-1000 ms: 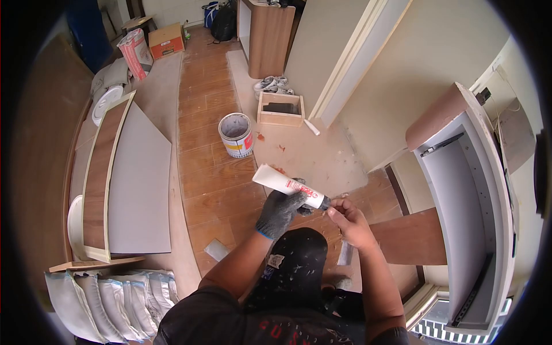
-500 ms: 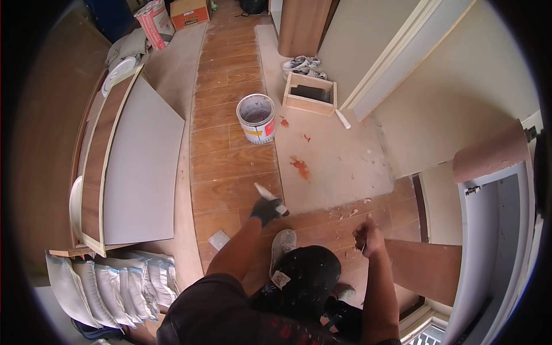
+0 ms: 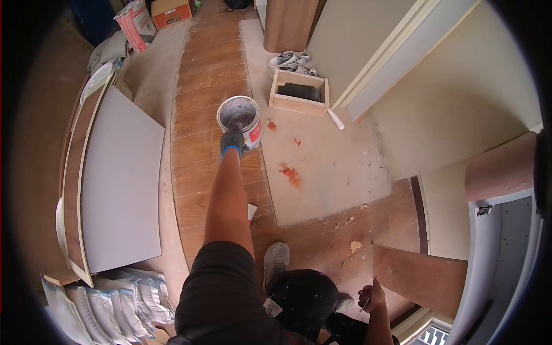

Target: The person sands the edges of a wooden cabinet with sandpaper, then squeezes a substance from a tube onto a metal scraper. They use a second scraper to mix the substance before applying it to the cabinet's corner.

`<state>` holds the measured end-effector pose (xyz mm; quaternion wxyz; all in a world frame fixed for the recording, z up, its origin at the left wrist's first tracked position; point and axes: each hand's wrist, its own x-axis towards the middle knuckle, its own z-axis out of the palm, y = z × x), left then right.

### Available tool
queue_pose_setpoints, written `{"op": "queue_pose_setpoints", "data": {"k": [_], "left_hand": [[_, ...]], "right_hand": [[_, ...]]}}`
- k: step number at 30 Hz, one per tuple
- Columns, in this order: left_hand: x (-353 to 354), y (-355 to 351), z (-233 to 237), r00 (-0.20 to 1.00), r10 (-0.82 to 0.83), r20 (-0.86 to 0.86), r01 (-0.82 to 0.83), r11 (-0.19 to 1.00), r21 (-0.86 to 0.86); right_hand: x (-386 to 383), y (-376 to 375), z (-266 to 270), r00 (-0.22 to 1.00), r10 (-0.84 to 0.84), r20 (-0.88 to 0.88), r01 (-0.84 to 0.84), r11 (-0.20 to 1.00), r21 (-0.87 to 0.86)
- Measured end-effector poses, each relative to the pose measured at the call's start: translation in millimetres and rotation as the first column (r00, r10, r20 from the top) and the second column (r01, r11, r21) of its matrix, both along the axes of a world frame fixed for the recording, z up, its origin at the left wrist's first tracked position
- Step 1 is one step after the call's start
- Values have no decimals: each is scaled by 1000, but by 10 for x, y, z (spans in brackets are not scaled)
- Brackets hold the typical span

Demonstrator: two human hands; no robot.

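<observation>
My left hand [image 3: 233, 138], in a dark glove with a blue cuff, is closed over the near rim of a paint bucket [image 3: 253, 137]; the fingertips are partly hidden. Grey residue coats the inside of the bucket. A flat white piece [image 3: 252, 212] lies on the floor, partly behind my left forearm. My bare right hand [image 3: 372, 295] is low beside my knee. Its fingers are closed around a thin pale stick-like object [image 3: 365, 305] whose kind I cannot make out.
Ahead stand a wooden box [image 3: 299, 92] and a pair of shoes [image 3: 289, 59]. Orange stains [image 3: 291, 174] and scraps [image 3: 355, 246] mark the floor. A leaning panel [image 3: 123, 184] and stacked white bags [image 3: 115, 299] line the left; an open cabinet [image 3: 500, 241] stands right.
My left hand has let go of the white elongated piece and reached forward to the bucket. My right hand has lowered, still closed. The view has shifted slightly.
</observation>
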<state>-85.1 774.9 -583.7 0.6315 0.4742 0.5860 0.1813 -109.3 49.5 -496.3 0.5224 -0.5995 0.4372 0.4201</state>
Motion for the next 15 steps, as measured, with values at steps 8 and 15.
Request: {"op": "queue_pose_setpoints", "data": {"k": [8, 15], "left_hand": [[-61, 290, -478, 620, -382, -685, 662, 723, 197], [-981, -663, -38, 545, -453, -705, 771, 601, 210]], "right_hand": [[-196, -233, 214, 997, -15, 78, 22, 996, -92], [-372, -291, 437, 974, -215, 72, 211, 976, 60]]}}
